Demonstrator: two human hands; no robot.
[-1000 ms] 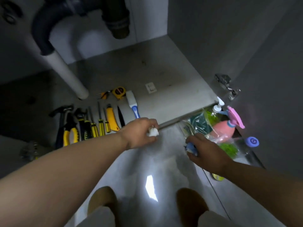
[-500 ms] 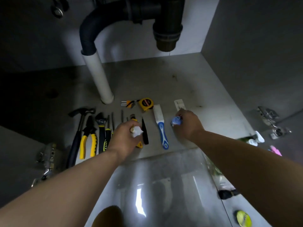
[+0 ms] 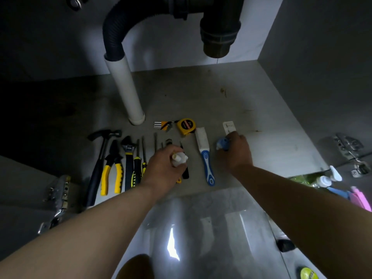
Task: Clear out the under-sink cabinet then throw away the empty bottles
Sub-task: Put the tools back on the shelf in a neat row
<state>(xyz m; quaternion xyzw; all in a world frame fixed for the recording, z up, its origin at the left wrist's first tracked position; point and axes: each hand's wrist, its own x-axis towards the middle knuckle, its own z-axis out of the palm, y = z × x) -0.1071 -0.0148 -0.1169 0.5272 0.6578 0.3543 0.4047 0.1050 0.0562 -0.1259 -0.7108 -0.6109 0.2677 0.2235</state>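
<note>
Left hand (image 3: 163,168) grip round white bottle (image 3: 179,158), right hand (image 3: 236,153) grip round blue-capped bottle (image 3: 222,143), both near front edge of cabinet floor (image 3: 267,154).

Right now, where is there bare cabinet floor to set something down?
Bare floor lies right of the right hand, out to the right wall, and behind the tape measure up to the back wall. Crowded: hammer through blue-handled brush.

Interior of cabinet (image 3: 201,101): grey base, few stains. White drain pipe (image 3: 125,91) upright on base; black hose (image 3: 114,27) joins its top. Rear wall (image 3: 171,49) white, behind pipe. Side wall (image 3: 322,47) grey, far rt of pipe. Glossy floor (image 3: 211,218) fwd of pipe, w/ bright glare (image 3: 173,246). Light dim.
</note>
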